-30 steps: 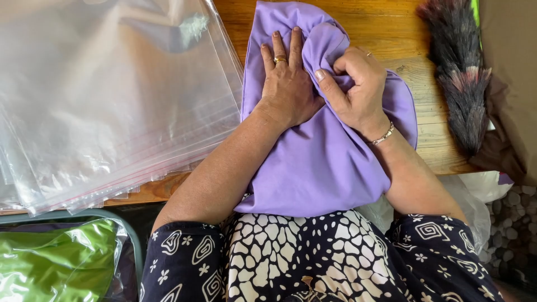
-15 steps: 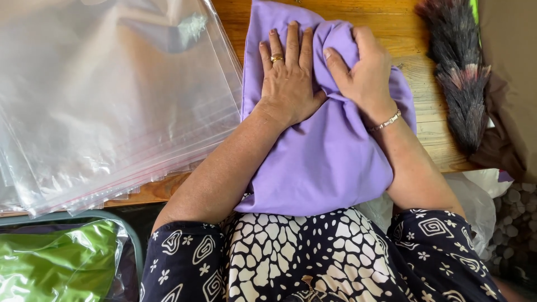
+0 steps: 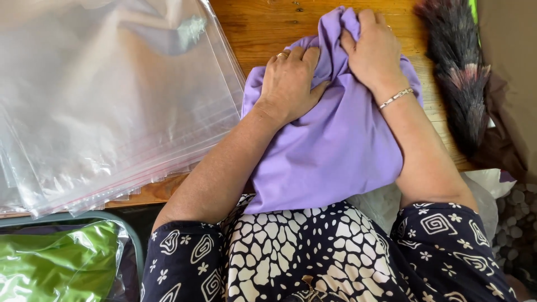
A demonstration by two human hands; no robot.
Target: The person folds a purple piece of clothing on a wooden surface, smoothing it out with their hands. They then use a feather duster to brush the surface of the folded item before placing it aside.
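Both hands have shifted since half a second back: left hand (image 3: 291, 84) has gone from flat with spread fingers to a curled, gripping pose, and right hand (image 3: 373, 53) has pushed further up the table, bunching more fabric at the top; purple cloth (image 3: 330, 151) now looks more gathered at its upper end. Left hand fingers bent and close together, pressing down into a fold of the cloth, ring on one finger, thumb tucked against the fabric. Right hand fingers closed round a bunched peak of the cloth near the top edge of the view, bracelet (image 3: 396, 98) on the wrist. Hands sit just beside each other, a ridge of fabric between them. Cloth lies on the wooden table (image 3: 263, 28), lower edge hanging over the near edge toward the person's lap, both forearms resting on it. Stack of clear plastic zip bags (image 3: 106, 95) covers the left side of the table, just beside the cloth. Feather duster (image 3: 458, 67) lies on the right of the table, near the right wrist but apart from it. Bagged green fabric (image 3: 56, 268) sits low left, below table level, inside a grey-rimmed container
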